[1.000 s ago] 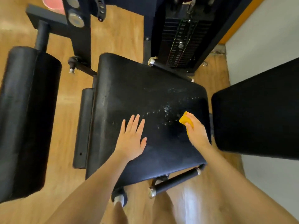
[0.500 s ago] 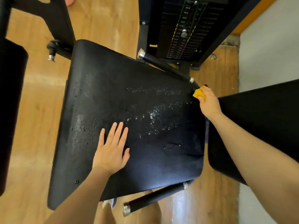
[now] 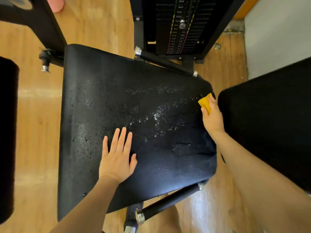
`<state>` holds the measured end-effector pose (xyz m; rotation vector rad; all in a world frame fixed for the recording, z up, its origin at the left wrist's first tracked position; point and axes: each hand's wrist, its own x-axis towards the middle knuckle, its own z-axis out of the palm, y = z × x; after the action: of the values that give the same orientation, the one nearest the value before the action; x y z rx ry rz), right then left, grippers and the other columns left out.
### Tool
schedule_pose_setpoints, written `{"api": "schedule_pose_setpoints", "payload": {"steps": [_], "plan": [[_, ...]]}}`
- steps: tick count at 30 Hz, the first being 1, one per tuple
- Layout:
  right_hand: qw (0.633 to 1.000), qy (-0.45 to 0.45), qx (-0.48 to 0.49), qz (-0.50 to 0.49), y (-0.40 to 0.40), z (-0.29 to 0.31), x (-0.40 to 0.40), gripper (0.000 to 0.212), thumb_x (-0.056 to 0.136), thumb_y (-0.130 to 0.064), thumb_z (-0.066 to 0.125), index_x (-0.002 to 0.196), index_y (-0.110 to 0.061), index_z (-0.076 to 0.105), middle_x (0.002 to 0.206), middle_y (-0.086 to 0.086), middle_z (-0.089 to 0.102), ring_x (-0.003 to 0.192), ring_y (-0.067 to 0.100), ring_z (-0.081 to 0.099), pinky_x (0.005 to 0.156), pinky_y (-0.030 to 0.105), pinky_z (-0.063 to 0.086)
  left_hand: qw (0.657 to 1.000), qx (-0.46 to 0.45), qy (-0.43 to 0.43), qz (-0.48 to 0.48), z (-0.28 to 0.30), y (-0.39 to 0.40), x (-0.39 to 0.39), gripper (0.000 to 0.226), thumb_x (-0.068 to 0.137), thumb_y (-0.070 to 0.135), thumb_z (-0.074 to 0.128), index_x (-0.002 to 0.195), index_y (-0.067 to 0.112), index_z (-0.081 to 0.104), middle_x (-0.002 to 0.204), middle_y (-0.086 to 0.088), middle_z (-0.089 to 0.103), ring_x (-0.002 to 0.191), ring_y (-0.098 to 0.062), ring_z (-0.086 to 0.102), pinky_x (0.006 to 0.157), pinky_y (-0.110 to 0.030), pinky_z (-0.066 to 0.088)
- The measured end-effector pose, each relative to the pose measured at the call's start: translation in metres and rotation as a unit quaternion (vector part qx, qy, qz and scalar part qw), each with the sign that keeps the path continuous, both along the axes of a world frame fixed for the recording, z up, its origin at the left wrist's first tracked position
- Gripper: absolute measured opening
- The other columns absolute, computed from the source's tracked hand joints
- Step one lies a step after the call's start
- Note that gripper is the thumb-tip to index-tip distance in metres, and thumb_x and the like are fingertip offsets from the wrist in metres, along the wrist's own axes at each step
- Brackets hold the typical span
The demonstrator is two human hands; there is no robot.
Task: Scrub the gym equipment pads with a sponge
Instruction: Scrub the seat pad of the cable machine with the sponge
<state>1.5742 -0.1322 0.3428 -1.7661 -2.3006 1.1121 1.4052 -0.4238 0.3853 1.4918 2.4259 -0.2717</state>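
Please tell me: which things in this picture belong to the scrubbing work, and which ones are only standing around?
Part of the job:
yellow sponge, held in the right hand
black seat pad, foam-speckled
left hand, flat on the pad

Only nearby:
weight stack
pink object on the floor
wooden floor

Narrow gap between seat pad [image 3: 104, 101] and right-side pad [image 3: 269, 115], seemingly hand-wide.

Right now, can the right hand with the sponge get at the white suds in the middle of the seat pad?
Probably yes: the right hand grips the sponge at the seat pad edge, nothing between it and the suds.
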Motion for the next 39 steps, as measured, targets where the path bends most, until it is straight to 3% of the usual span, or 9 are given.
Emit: {"api": "schedule_pose_setpoints", "payload": {"steps": [5, 9, 16, 22, 25, 29, 34, 39], "plan": [[1.000, -0.003, 0.022, -0.013, -0.057, 0.000, 0.040, 0.053, 0.097, -0.015, 0.045, 0.146, -0.016, 0.025, 0.154, 0.000, 0.022, 0.142, 0.018, 0.020, 0.115, 0.028, 0.017, 1.000, 0.007, 0.006, -0.001, -0.001, -0.001, 0.000, 0.068, 0.083, 0.041, 0.034, 0.139, 0.002, 0.044, 0.148, -0.018, 0.037, 0.138, -0.032, 0.024, 0.109, -0.055, 0.012], [0.999, 0.000, 0.018, -0.045, -0.099, -0.002, 0.069, 0.054, 0.095, -0.014, 0.049, 0.145, -0.014, 0.029, 0.152, 0.001, 0.027, 0.141, 0.017, 0.023, 0.111, 0.020, 0.014, 1.000, 0.016, 0.017, -0.012, -0.004, -0.003, 0.000, 0.069, 0.083, 0.041, 0.032, 0.139, 0.002, 0.043, 0.148, -0.019, 0.036, 0.139, -0.031, 0.021, 0.112, -0.050, 0.002], [0.993, 0.032, -0.002, -0.116, -0.186, -0.001, 0.112, 0.054, 0.095, -0.007, 0.046, 0.145, -0.017, 0.029, 0.150, 0.000, 0.031, 0.140, 0.015, 0.024, 0.113, 0.029, 0.021, 0.999, 0.016, 0.029, -0.012, -0.003, -0.004, 0.001, 0.066, 0.091, 0.037, 0.040, 0.149, 0.007, 0.026, 0.157, -0.014, 0.018, 0.146, -0.029, 0.008, 0.115, -0.053, 0.001], [0.988, 0.063, -0.033, -0.141, -0.226, 0.000, 0.121, 0.051, 0.097, -0.005, 0.040, 0.144, -0.021, 0.030, 0.141, 0.000, 0.045, 0.137, 0.012, 0.031, 0.101, -0.002, 0.012, 0.999, 0.015, 0.030, -0.010, -0.002, -0.003, 0.003, 0.070, 0.091, 0.039, 0.042, 0.150, 0.009, 0.022, 0.159, -0.012, 0.012, 0.147, -0.028, 0.002, 0.116, -0.053, 0.000], [0.991, 0.081, -0.025, -0.101, -0.204, 0.019, 0.113, 0.046, 0.098, -0.008, 0.040, 0.142, -0.021, 0.035, 0.144, -0.009, 0.039, 0.139, 0.008, 0.026, 0.112, 0.016, 0.019, 1.000, 0.009, 0.027, -0.010, 0.000, -0.002, 0.003, 0.070, 0.091, 0.039, 0.041, 0.150, 0.009, 0.021, 0.159, -0.012, 0.010, 0.147, -0.028, 0.001, 0.116, -0.053, -0.001], [0.991, 0.114, -0.001, -0.072, -0.129, 0.042, 0.075, 0.046, 0.098, -0.007, 0.041, 0.142, -0.015, 0.035, 0.137, -0.010, 0.042, 0.122, -0.010, 0.030, 0.096, -0.005, 0.017, 1.000, 0.004, 0.024, -0.007, 0.000, -0.001, 0.002, 0.070, 0.090, 0.040, 0.042, 0.150, 0.009, 0.022, 0.159, -0.012, 0.013, 0.146, -0.027, 0.002, 0.115, -0.051, -0.003], [0.999, 0.043, 0.015, -0.012, -0.018, 0.038, 0.011, 0.048, 0.098, -0.007, 0.039, 0.145, -0.013, 0.029, 0.151, 0.003, 0.029, 0.140, 0.018, 0.025, 0.112, 0.023, 0.018, 0.999, 0.025, 0.033, -0.007, -0.006, -0.001, -0.001, 0.065, 0.087, 0.039, 0.042, 0.142, 0.005, 0.040, 0.152, -0.016, 0.032, 0.141, -0.030, 0.017, 0.111, -0.053, 0.007], [0.993, -0.024, 0.030, 0.114, 0.049, 0.018, -0.035, 0.047, 0.097, -0.004, 0.039, 0.144, -0.005, 0.028, 0.153, 0.009, 0.024, 0.141, 0.023, 0.021, 0.112, 0.025, 0.012, 0.999, 0.034, 0.039, -0.007, -0.004, -0.002, 0.000, 0.068, 0.083, 0.042, 0.033, 0.138, 0.004, 0.045, 0.148, -0.016, 0.038, 0.139, -0.030, 0.024, 0.109, -0.054, 0.013]]}}
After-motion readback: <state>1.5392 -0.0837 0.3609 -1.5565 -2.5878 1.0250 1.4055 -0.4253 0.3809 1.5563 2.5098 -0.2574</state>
